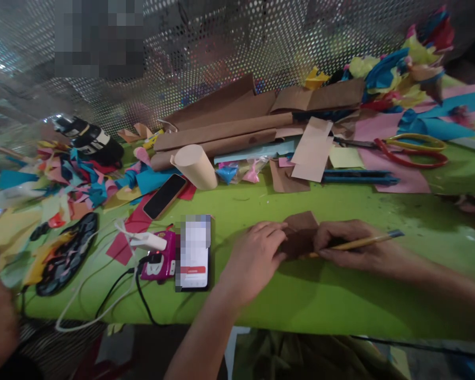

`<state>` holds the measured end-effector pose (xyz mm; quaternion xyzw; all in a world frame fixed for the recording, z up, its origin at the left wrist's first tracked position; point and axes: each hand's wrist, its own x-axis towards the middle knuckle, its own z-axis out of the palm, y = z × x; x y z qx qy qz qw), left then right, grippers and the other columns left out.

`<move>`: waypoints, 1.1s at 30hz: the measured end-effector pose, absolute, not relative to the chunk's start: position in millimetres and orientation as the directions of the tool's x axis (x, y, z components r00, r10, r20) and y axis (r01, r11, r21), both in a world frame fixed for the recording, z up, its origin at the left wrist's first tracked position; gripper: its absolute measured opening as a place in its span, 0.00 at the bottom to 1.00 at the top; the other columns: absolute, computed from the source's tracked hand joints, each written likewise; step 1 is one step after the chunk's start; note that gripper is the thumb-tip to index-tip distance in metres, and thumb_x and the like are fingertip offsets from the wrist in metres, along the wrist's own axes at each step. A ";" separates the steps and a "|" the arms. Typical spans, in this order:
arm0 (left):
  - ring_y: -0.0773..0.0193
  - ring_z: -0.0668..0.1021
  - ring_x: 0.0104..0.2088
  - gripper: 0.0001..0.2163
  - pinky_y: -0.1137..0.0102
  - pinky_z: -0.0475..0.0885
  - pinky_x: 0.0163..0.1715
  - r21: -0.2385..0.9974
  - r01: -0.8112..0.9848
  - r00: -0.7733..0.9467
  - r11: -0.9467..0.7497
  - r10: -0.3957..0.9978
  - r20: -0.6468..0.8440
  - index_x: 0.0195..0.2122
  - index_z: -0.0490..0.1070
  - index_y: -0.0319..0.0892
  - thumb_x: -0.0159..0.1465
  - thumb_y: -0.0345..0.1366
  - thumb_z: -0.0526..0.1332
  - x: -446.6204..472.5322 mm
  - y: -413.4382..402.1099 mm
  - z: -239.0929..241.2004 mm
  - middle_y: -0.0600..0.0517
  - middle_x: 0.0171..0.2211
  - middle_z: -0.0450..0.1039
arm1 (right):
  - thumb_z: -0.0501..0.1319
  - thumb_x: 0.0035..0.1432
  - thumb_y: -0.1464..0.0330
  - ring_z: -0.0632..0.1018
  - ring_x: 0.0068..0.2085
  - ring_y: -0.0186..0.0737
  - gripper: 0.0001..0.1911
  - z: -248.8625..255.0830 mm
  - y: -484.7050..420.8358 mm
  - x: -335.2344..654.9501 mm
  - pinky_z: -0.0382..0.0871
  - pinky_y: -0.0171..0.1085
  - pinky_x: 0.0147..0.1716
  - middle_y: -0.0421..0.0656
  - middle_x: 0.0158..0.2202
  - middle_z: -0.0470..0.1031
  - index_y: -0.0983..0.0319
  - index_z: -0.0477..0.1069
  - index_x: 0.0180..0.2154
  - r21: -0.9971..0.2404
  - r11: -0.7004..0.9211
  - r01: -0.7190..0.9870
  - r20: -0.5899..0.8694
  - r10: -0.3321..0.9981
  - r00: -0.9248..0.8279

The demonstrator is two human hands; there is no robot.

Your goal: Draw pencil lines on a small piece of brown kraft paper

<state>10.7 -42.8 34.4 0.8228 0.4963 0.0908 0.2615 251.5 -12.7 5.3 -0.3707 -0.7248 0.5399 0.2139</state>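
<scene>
A small piece of brown paper (301, 237) lies on the green table in front of me, partly covered by both hands. My left hand (257, 253) grips its left side, with fingers curved along the edge and the thumb below. On the right side, my right hand (348, 245) is closed around a pencil (364, 241), a yellow wooden stick with a dark end that points up to the right. Its other tip is hidden near the paper. Left of my left hand lies a phone (196, 253) with a lit screen.
A purple power adapter (162, 256) with plugs and cables sits beside the phone. Behind are a dark phone (165, 196), a cardboard roll (196, 166), brown paper strips (225, 134) and scissors (414, 150). Colourful scraps crowd both ends. Another person's arm (0, 311) shows at left.
</scene>
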 end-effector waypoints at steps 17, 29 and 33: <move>0.53 0.77 0.57 0.10 0.54 0.75 0.59 0.478 0.773 0.500 -0.417 0.864 -0.056 0.47 0.76 0.41 0.64 0.28 0.68 8.7 -45.9 28.4 0.47 0.56 0.77 | 0.66 0.57 0.43 0.75 0.31 0.42 0.25 0.5 4.6 238.5 0.68 0.38 0.29 0.44 0.29 0.78 0.59 0.76 0.33 -0.940 0.087 0.330 -0.012 0.958 -0.287; 0.54 0.77 0.57 0.09 0.54 0.74 0.59 0.506 0.767 0.495 -0.393 0.866 -0.077 0.45 0.75 0.40 0.64 0.29 0.69 8.5 -44.9 30.9 0.46 0.55 0.78 | 0.62 0.60 0.44 0.75 0.27 0.42 0.23 -4.3 0.5 241.5 0.68 0.38 0.26 0.42 0.27 0.78 0.57 0.76 0.31 -0.905 0.151 0.398 -0.003 0.933 -0.361; 0.54 0.78 0.56 0.08 0.55 0.75 0.57 0.495 0.773 0.493 -0.396 0.867 -0.077 0.43 0.75 0.40 0.64 0.29 0.69 7.5 -44.1 32.2 0.46 0.53 0.79 | 0.62 0.63 0.50 0.73 0.25 0.39 0.19 -6.2 -4.7 243.9 0.66 0.36 0.25 0.41 0.25 0.76 0.57 0.76 0.31 -0.894 0.197 0.402 0.003 0.901 -0.434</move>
